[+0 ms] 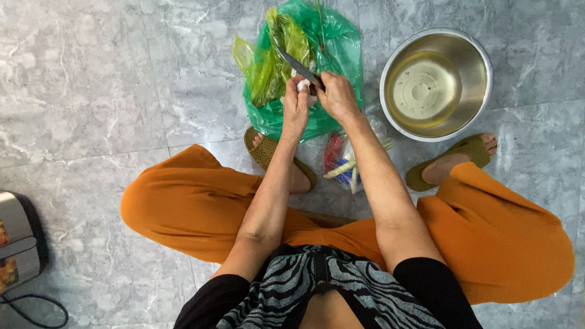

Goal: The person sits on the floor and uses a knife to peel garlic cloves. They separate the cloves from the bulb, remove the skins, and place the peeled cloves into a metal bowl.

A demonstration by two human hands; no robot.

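Observation:
My left hand (295, 106) grips a small white piece of vegetable (303, 86) over a green plastic bag (341, 55). My right hand (335, 94) holds a dark-bladed knife (297, 66), its blade pointing up and left and resting against the white piece. Both hands are close together above the bag, which holds green leafy stalks (277, 49). I sit low on the floor in orange trousers, with my knees spread.
A steel bowl (481, 58) with water stands on the marble floor at the right of the bag. A clear bag with red and pale stalks (341, 161) lies between my feet in olive sandals (472, 149). A metal appliance (18, 240) with a black cord sits at the far left.

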